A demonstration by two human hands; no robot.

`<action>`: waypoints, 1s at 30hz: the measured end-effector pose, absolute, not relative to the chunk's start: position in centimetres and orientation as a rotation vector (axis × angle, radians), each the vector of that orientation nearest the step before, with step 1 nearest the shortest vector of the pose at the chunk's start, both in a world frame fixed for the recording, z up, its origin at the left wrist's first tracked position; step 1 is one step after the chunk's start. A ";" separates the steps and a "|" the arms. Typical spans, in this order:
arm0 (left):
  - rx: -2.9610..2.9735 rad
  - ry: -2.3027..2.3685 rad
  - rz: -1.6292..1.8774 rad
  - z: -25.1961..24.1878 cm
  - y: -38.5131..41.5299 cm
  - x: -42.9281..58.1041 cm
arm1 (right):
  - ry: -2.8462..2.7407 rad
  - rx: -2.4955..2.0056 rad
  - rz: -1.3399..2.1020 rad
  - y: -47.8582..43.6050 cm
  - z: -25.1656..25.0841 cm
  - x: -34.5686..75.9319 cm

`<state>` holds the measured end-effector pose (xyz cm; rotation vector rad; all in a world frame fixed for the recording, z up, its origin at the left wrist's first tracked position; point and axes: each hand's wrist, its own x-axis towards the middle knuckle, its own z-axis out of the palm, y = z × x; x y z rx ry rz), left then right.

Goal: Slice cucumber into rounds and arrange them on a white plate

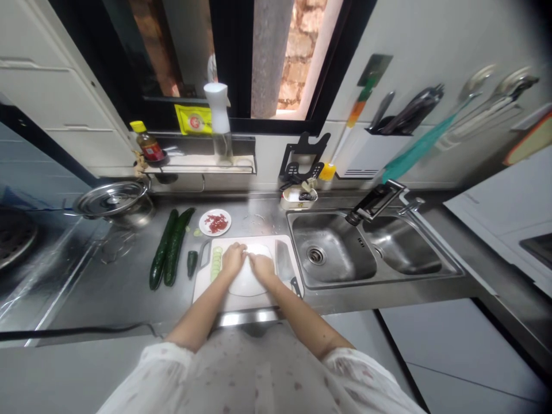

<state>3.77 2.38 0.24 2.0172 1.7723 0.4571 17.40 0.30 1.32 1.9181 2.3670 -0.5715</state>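
Two hands: left hand and right hand are meeting side by side at the far rim of the white plate, fingers touching it; whether they are clamping it, I cannot tell.
Plate's place: it is lying mid cutting board, steadied from both sides.
Cucumber slices: sitting in a row just left, likely kept within reach.
Cleaver: lying flat at the board's right edge, leaving both hands free.
Whole cucumbers: lying on the counter, left of the board.

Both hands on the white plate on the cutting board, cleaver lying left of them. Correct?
Not quite. Head view: the cleaver lies right of the hands, on the right side of the cutting board. The left hand and right hand are both on the white plate.
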 end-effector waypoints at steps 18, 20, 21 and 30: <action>1.976 1.698 0.594 -0.4 2.9 3.4 | 2.358 1.973 -0.499 0.1 1.0 17.5; 1.978 1.694 0.603 -0.5 2.8 3.4 | 2.352 1.967 -0.520 0.0 1.1 17.5; 1.983 1.695 0.596 -0.6 2.8 3.4 | 2.344 1.958 -0.531 0.0 1.1 17.5; 2.020 1.760 0.532 -0.9 3.0 3.6 | 2.298 1.928 -0.487 0.0 1.7 17.3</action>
